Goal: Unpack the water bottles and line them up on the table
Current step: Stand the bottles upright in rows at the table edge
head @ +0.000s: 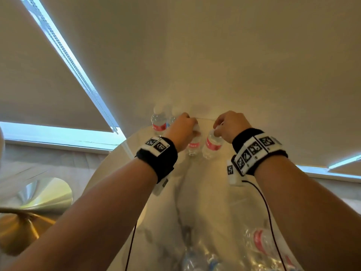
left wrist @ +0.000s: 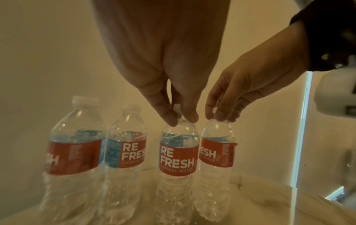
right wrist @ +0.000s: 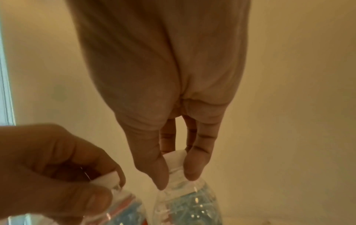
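Note:
Four clear water bottles with red and blue labels stand in a row at the far end of the table, against the wall. The two on the left (left wrist: 73,152) (left wrist: 125,152) stand free. My left hand (left wrist: 180,118) pinches the white cap of the third bottle (left wrist: 178,159) from above. My right hand (left wrist: 216,115) pinches the cap of the fourth bottle (left wrist: 216,152) right beside it. In the head view both hands (head: 194,127) (head: 217,132) reach far forward over those bottles (head: 193,146) (head: 212,145). Whether the held bottles' bases touch the table is unclear.
The white marble table (head: 205,192) runs from me to the wall. Torn clear plastic wrap with more bottles (head: 261,243) lies at its near end. A gold metal base (head: 39,196) sits on the floor to the left. Cables hang from both wristbands.

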### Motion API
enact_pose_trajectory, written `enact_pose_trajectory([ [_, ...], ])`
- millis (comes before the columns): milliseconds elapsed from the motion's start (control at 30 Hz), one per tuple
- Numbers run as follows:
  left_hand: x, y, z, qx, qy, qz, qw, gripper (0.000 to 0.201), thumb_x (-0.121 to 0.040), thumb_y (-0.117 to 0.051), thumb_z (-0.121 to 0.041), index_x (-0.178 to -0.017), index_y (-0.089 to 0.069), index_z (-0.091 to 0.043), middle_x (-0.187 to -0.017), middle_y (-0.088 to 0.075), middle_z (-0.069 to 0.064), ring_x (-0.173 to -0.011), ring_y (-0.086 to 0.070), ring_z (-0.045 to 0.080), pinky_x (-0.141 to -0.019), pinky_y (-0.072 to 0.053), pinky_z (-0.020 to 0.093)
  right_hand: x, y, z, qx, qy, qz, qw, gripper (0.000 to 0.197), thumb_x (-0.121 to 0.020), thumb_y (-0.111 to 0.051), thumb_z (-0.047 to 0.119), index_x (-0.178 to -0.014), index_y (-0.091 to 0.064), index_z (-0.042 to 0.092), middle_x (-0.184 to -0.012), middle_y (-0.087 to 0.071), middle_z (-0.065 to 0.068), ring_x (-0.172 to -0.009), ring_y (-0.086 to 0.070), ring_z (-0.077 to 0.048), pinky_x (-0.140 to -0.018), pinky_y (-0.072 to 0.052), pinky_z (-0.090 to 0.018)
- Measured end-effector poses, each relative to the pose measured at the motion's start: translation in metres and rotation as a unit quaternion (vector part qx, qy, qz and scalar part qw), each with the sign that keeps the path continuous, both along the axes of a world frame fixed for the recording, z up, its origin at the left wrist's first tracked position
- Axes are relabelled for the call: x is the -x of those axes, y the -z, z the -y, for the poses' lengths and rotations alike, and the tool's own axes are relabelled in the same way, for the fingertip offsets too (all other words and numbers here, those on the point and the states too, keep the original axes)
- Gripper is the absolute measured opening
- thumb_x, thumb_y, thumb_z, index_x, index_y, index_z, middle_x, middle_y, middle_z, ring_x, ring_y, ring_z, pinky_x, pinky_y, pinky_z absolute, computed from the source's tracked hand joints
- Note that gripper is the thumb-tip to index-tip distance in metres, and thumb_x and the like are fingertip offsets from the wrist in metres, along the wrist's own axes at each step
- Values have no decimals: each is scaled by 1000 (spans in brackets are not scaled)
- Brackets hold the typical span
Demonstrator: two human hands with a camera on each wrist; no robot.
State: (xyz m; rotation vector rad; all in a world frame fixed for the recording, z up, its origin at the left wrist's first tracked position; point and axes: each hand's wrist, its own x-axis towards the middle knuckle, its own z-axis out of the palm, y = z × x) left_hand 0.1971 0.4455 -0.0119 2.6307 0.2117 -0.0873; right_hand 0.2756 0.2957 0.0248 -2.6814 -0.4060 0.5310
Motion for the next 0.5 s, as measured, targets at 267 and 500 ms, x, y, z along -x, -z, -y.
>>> enact_pose_trajectory([
  [267, -54, 18, -17, -63, -38, 0, 997, 32, -96, -64, -26, -119, -65, -4, -114, -57, 18, -96, -63, 37, -88, -53, 43, -50, 22, -32, -11, -94, 43, 995, 19, -78, -74, 11, -96, -76, 16, -102, -73, -6, -92, -67, -22, -77, -48, -26],
  [500, -61, 16, -19, -74, -50, -15, 996, 31, -94, -66, -28, -106, -64, 0, -108, -61, 19, -100, -62, 36, -75, -41, 33, -50, 24, -32, -24, -94, 35, 995, 33, -80, -75, 13, -113, -69, 17, -115, -67, -8, -98, -64, -24, -78, -47, -29],
])
